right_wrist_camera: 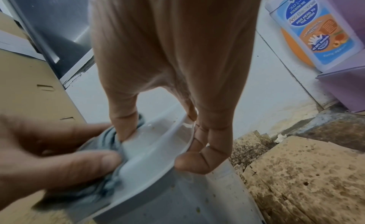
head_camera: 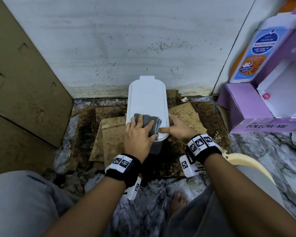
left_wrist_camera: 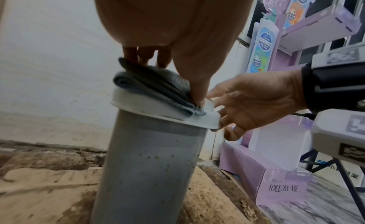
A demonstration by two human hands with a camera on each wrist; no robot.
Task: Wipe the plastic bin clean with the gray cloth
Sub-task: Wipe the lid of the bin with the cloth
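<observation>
A tall gray plastic bin (left_wrist_camera: 150,165) with a white lid (head_camera: 147,100) stands upright on stained cardboard against the wall. The folded gray cloth (head_camera: 156,125) lies on the near end of the lid. My left hand (head_camera: 140,127) lies flat on the cloth with its fingers spread and presses it down; in the left wrist view the thumb (left_wrist_camera: 199,80) bears on the cloth's (left_wrist_camera: 154,85) folded edge. My right hand (head_camera: 176,128) grips the lid's right rim, thumb on top beside the cloth (right_wrist_camera: 104,180) and fingers (right_wrist_camera: 207,149) curled under the edge. Brown specks dot the bin's side.
Stained cardboard sheets (head_camera: 186,113) cover the wet floor around the bin. A large cardboard panel (head_camera: 24,82) leans at the left. A purple display box (head_camera: 256,113) with a body-wash pack (head_camera: 253,53) stands at the right. A cream rim (head_camera: 249,161) sits by my right knee.
</observation>
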